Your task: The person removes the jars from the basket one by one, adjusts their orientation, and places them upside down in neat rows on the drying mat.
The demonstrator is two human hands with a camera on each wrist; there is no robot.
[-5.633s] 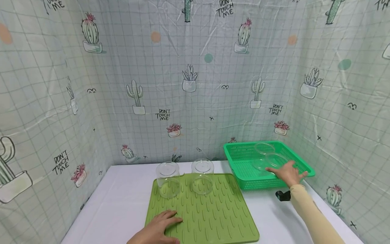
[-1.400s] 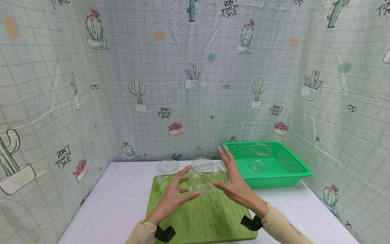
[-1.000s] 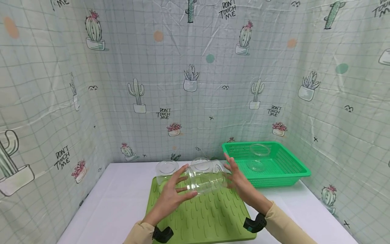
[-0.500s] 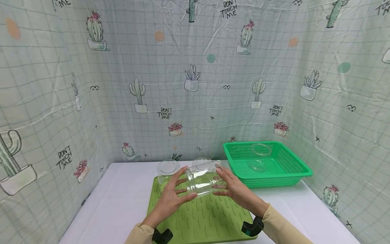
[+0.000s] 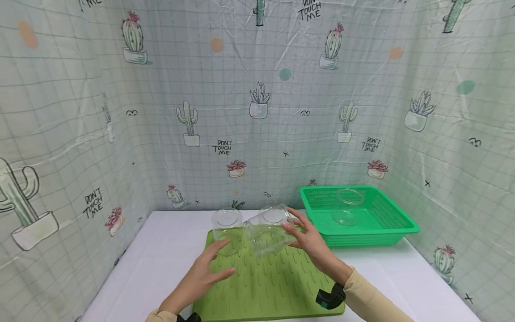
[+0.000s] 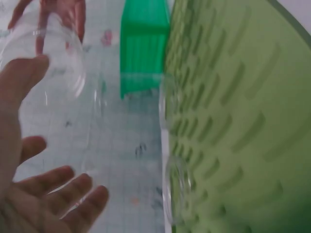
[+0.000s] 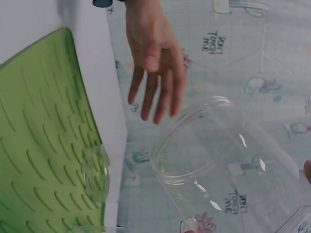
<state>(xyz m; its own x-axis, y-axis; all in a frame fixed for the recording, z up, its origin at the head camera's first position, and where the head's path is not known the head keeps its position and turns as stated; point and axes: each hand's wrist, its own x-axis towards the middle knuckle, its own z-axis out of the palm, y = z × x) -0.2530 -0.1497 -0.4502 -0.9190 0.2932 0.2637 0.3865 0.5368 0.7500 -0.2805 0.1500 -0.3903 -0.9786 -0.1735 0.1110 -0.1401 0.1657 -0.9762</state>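
Observation:
A clear plastic jar (image 5: 263,241) is held above the green ridged mat (image 5: 277,290) by my right hand (image 5: 307,239), whose fingers and thumb grip its base end. The jar lies tilted on its side, its mouth turned left. In the right wrist view the ringed neck of the jar (image 7: 199,160) shows clearly. My left hand (image 5: 201,273) is apart from it, fingers spread and holding nothing, low over the mat's left side. Two more clear jars stand upside down at the mat's back: a left jar (image 5: 226,218) and a right jar (image 5: 272,211), partly behind the held one.
A green plastic basket (image 5: 374,238) stands at the back right of the white-covered table (image 5: 145,268). Inside it one clear jar (image 5: 350,197) stands with its rim up. Patterned cloth (image 5: 257,147) encloses the back and both sides.
From the basket, the right hand brought a jar over the mat, where both hands held it. The right hand shifted to its base. Now the left hand has let go and drawn back left.

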